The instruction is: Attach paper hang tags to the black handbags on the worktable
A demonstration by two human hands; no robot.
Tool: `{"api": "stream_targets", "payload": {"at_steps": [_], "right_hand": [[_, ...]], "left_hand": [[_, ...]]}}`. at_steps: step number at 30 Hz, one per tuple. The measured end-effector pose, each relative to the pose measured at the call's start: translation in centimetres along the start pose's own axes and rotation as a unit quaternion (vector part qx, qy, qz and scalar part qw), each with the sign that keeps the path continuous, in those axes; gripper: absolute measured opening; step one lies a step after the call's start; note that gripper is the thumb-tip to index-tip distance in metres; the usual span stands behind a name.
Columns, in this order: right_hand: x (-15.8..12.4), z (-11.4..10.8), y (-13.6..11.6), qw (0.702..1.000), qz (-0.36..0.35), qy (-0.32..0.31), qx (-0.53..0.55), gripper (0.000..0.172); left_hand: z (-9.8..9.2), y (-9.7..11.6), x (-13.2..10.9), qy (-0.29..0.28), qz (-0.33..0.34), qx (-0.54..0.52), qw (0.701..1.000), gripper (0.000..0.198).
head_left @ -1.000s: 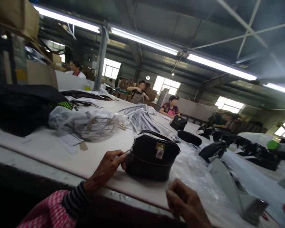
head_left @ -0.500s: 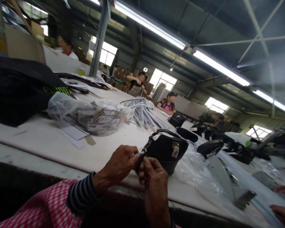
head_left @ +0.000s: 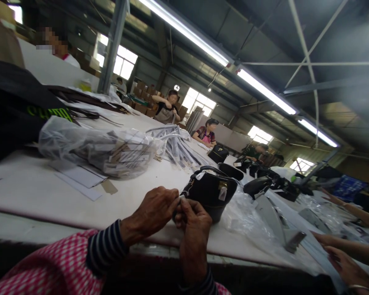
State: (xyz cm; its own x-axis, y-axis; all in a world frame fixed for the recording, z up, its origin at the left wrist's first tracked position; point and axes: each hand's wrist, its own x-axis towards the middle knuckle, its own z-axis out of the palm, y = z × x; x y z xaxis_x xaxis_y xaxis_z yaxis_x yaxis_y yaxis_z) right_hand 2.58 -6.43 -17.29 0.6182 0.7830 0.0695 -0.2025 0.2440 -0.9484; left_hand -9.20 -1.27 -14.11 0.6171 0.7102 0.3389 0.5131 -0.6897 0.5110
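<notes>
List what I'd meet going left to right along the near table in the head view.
Black cloth pile → clear bag of tags → left hand → black handbag → co-worker's hand.

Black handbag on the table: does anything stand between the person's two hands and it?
Nothing visible does. The left hand and the right hand meet at the near end of the black handbag, pinching a small part there. The clear plastic bag lies apart, further left on the table.

The small black handbag [head_left: 213, 190] stands upright near the front edge of the worktop [head_left: 33, 192], a paper tag hanging from its gold clasp.
</notes>
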Motion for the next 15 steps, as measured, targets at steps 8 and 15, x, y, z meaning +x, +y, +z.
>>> {"api": "stream_targets", "payload": {"at_steps": [8, 15], "right_hand": [[-0.17, 0.68, -0.09, 0.999, 0.019, 0.032, 0.021, 0.032], [-0.14, 0.62, -0.43, 0.999, 0.013, 0.036, -0.039, 0.040]], "left_hand": [[-0.59, -0.92, 0.61, -0.023, 0.057, 0.026, 0.998, 0.027], [-0.89, -0.76, 0.53, -0.017, 0.052, -0.097, 0.994, 0.033]]}}
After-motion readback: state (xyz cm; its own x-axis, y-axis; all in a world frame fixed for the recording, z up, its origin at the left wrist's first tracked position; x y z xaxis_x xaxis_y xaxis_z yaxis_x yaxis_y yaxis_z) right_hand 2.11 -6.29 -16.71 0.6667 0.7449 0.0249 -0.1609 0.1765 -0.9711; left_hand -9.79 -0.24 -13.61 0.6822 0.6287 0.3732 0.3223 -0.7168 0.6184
